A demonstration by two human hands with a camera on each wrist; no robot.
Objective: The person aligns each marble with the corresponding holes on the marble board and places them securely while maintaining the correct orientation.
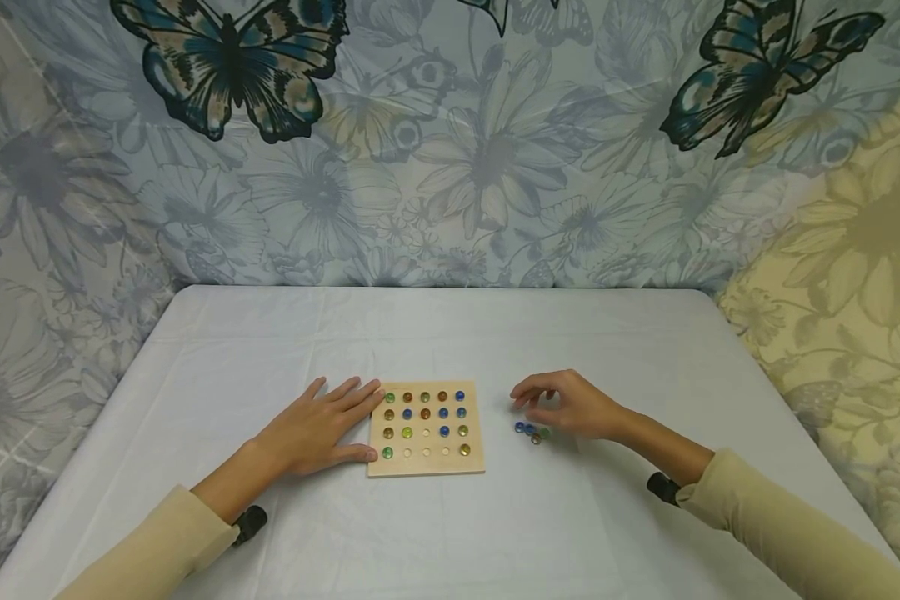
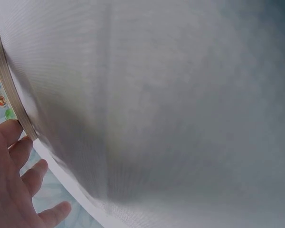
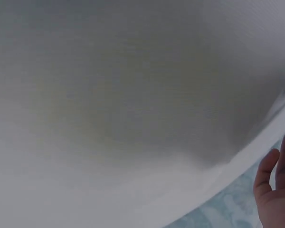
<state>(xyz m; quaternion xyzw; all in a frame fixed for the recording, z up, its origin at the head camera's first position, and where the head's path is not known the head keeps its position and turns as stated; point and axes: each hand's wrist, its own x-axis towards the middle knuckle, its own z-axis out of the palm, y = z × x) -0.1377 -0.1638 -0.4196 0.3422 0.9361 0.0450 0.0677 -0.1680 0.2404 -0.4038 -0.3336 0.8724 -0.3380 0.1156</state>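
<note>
A square wooden board (image 1: 427, 468) lies on the white table, with rows of round pits. Green, amber, brown and blue glass marbles sit in most pits; bare pits show in the two rows nearest me. Fingers spread, my left hand (image 1: 311, 433) rests at the board's left side, index fingertip at the upper corner and thumb at the lower left edge. To the right of the board, my right hand (image 1: 573, 406) hovers with loosely bent fingers, nothing visible between them. Just below its thumb is a small cluster of loose marbles (image 1: 529, 429), blue, green and brownish.
A white cloth (image 1: 450, 333) covers the table. Behind its far edge hangs a fabric backdrop (image 1: 487, 167) with flowers and butterflies, which continues along both sides. Each wrist wears a small black device, such as the left one (image 1: 251, 525).
</note>
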